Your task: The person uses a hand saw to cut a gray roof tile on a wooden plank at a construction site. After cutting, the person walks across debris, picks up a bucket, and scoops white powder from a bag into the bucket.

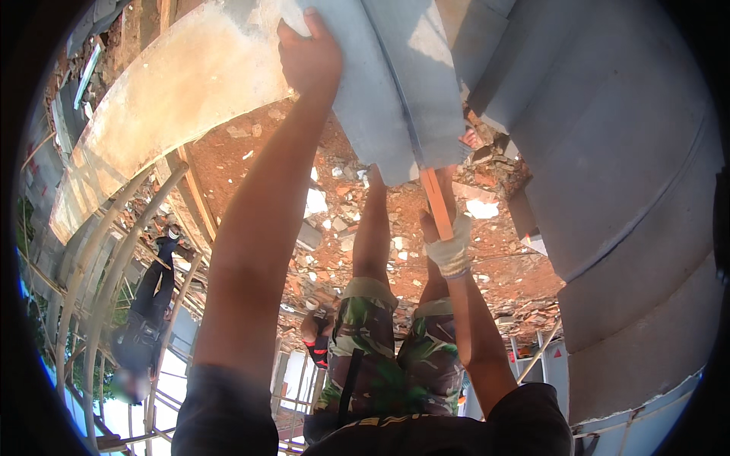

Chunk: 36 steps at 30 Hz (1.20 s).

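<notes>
Left forearm (258, 205), bare above a dark sleeve (224, 414), lies nearest the camera and leads to the left hand (312, 61), which sits where a pale curved panel (190, 76) meets a grey panel (357, 83); its thumb and index finger are spread, and I cannot tell whether it pinches the grey panel's edge or only presses there. Lower and to the right, the right hand (449, 242), in a whitish glove (454, 262), is wrapped firmly around an orange-brown wooden handle (436, 199) that reaches to the near end of the grey panel, where its far end does not show. Step in hand, as I judge it, is work at that near end, with the left hand steadying the panel and the right hand guiding the handle. Next move seems to call for a firm left hand, a handle well controlled, and care for the bare shin (371, 235) just beyond. Past the legs spreads reddish ground strewn with rubble (315, 201), while large grey sheets (623, 175) fill the right side. Farther off to the left, a person in dark clothes (148, 319) is among wooden poles (114, 266), and camouflage shorts (357, 327) show below the shin
</notes>
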Tool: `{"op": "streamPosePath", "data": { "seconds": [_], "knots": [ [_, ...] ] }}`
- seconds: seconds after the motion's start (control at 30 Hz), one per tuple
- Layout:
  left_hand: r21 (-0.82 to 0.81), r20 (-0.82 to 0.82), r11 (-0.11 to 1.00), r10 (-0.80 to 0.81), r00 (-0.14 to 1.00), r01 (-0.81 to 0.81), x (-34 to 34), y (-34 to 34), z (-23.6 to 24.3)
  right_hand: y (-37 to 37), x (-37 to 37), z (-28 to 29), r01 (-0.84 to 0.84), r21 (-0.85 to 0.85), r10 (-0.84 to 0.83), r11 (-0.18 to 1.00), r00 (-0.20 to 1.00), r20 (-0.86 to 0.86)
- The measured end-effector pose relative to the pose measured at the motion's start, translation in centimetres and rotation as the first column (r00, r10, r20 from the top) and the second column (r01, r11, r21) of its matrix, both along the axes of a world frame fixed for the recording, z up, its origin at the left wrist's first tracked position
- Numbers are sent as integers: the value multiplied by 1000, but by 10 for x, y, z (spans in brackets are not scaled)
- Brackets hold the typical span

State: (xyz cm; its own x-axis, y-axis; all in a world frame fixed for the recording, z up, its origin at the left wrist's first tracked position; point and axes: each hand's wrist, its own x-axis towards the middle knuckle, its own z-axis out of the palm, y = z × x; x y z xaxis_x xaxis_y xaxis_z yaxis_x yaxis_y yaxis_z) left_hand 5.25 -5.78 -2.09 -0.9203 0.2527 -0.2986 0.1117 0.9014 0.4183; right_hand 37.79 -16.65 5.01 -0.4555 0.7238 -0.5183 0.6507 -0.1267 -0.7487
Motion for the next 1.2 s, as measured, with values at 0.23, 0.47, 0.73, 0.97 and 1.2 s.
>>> {"op": "streamPosePath", "data": {
  "seconds": [0.23,0.47,0.73,0.97,1.2],
  "knots": [
    [-33,-18,999,24,1000,-25,0,6,-2,21,-27,3,124,-136,-128,983,991,-22],
    [-28,-12,1000,6,1000,-6,-1,5,1,-5,1,8,78,38,-78,996,997,-3],
    [-63,13,997,34,999,-33,0,4,2,-4,1,3,42,-146,-37,988,999,34],
    [-55,-120,998,-12,993,6,-5,-2,-13,-21,6,-1,521,-209,-544,828,836,-71],
    [-38,9,998,41,999,-40,-2,8,2,8,-23,-1,165,-200,-174,966,984,-27]
  ]
}}
